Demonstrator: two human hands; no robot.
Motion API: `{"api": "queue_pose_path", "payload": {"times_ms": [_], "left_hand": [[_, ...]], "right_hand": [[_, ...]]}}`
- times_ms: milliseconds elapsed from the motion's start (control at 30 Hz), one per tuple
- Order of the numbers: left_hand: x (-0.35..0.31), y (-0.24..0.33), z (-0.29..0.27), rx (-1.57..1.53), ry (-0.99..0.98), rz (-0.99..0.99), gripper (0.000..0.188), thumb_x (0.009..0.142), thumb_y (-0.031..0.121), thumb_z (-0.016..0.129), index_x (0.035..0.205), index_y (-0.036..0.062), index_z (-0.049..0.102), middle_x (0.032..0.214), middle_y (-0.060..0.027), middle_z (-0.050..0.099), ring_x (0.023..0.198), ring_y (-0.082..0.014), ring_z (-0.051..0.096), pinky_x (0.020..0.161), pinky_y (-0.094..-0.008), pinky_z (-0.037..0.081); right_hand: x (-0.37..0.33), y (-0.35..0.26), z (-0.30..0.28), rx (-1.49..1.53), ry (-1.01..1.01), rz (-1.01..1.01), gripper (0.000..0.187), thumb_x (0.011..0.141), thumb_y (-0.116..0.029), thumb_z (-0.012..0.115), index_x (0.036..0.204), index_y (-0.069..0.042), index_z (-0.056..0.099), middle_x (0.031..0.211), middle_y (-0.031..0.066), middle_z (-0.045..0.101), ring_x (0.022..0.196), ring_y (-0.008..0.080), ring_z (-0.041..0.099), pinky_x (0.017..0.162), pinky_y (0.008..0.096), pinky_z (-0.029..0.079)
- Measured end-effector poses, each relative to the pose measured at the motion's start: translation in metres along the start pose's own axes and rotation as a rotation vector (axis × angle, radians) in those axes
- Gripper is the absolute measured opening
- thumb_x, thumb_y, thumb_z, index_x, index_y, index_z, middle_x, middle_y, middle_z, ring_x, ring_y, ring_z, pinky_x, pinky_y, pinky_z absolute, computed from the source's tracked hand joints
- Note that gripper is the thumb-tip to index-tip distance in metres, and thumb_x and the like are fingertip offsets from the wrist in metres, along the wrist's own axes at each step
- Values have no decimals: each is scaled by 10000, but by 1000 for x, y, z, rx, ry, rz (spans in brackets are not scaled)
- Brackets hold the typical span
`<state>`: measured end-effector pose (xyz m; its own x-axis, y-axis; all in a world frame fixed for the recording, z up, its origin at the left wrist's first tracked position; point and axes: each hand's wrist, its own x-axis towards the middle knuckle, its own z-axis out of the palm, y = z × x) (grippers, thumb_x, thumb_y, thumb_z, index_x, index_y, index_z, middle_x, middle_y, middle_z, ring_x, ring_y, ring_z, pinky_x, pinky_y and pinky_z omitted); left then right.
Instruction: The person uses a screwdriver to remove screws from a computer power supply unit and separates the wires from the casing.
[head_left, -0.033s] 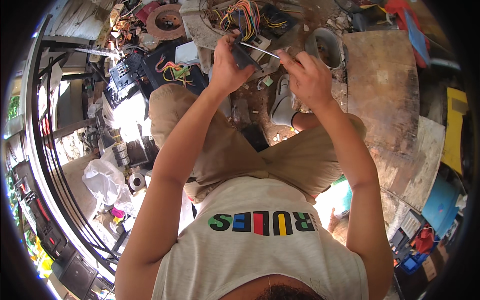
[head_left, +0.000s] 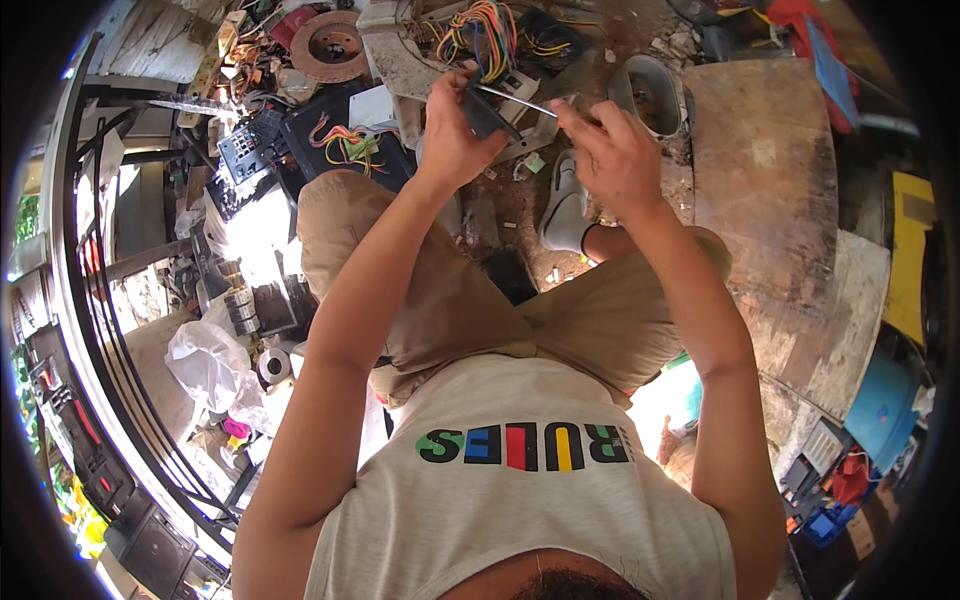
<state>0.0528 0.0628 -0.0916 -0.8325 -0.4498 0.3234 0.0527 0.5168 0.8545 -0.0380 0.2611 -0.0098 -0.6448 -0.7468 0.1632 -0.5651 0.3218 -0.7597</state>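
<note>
My left hand (head_left: 455, 138) is closed around a dark, flat, box-like part (head_left: 486, 118), thumb along its near edge. My right hand (head_left: 618, 158) grips a screwdriver (head_left: 522, 101); its handle is mostly hidden in the fingers. The long metal shaft points left, with its tip at the upper edge of the dark part. Whether the tip sits in a screw is too small to tell. Just beyond my hands lies a bundle of coloured wires (head_left: 486, 38), next to a black unit with yellow wires (head_left: 548, 42).
Left of my hands, a dark panel (head_left: 305, 130) carries another wire bundle (head_left: 352, 146). A rusty disc (head_left: 330, 46) lies at the far left. To the right stand a grey metal container (head_left: 648, 95) and a wooden board (head_left: 765, 180). A plastic bag (head_left: 208, 360) lies left of my knees.
My right hand and the screwdriver have shifted very slightly left. My left hand keeps its hold on the dark part.
</note>
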Motion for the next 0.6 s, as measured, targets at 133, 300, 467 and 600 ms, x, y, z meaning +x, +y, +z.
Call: {"api": "queue_pose_path", "payload": {"times_ms": [133,300,467,600], "left_hand": [[0,4,0,-27,-6,-21,797,699,-25,817,1304,19,299,1197,-143,537,1164,-259,600,962,-360,522],[0,7,0,13,-18,-48,774,696,-32,815,1280,18,311,1199,-146,541,1151,-252,606,982,-372,505],[-1,7,0,43,-15,16,772,697,-25,816,1284,13,316,1194,-147,550,1135,-250,613,998,-375,490],[1,10,-1,33,-5,-30,772,700,-27,808,1293,13,317,1204,-152,556,1140,-251,613,1000,-371,489]], "right_hand": [[-5,11,-4,688,76,347,293,977,-220,593,1219,-64,650,969,30,669,730,111,601,646,278,495],[-5,26,-19,1374,-327,743,418,1010,-320,533,1255,13,596,907,102,665,689,105,561,599,257,453],[-6,16,-7,-300,87,-208,265,906,-91,695,1169,-86,659,949,21,663,834,144,653,713,314,540],[-8,2,7,22,178,-33,270,906,-114,689,1171,-94,643,952,32,648,807,148,636,691,323,530]]}}
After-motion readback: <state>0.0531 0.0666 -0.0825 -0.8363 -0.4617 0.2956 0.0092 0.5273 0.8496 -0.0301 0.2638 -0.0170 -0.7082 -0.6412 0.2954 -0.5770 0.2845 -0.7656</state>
